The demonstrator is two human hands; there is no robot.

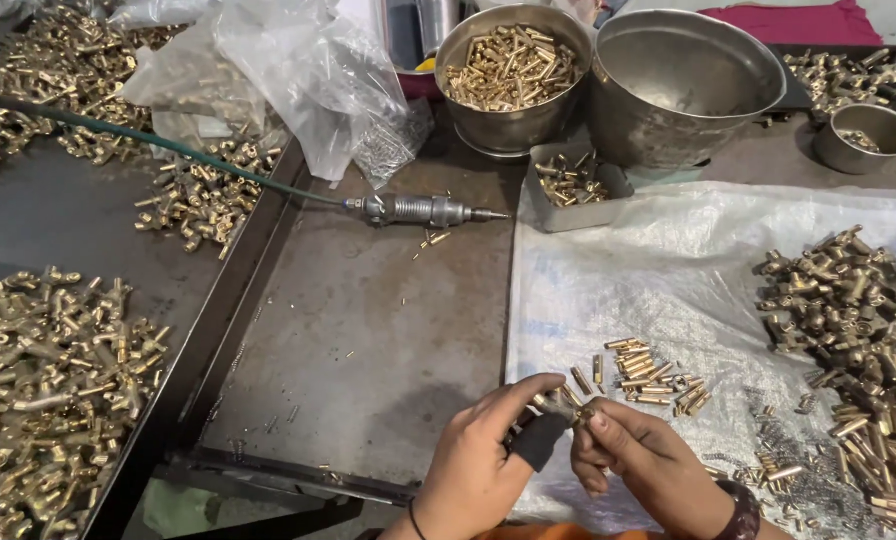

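Metal workbench [368, 330], left hand [478, 460] and right hand [648, 465] fingers pinching small brass fitting [580, 410] together

Small metal workshop, brass fittings [58, 380] heaped on steel bench [368, 330], air tool [423, 210], steel bowls [683, 85]

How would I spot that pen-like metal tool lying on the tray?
Start at the dark metal tray in the middle. Near its far edge lies a slim grey tool, a green hose trailing off its left end. Unlike the brass pieces around, it is silver, long and pointed.
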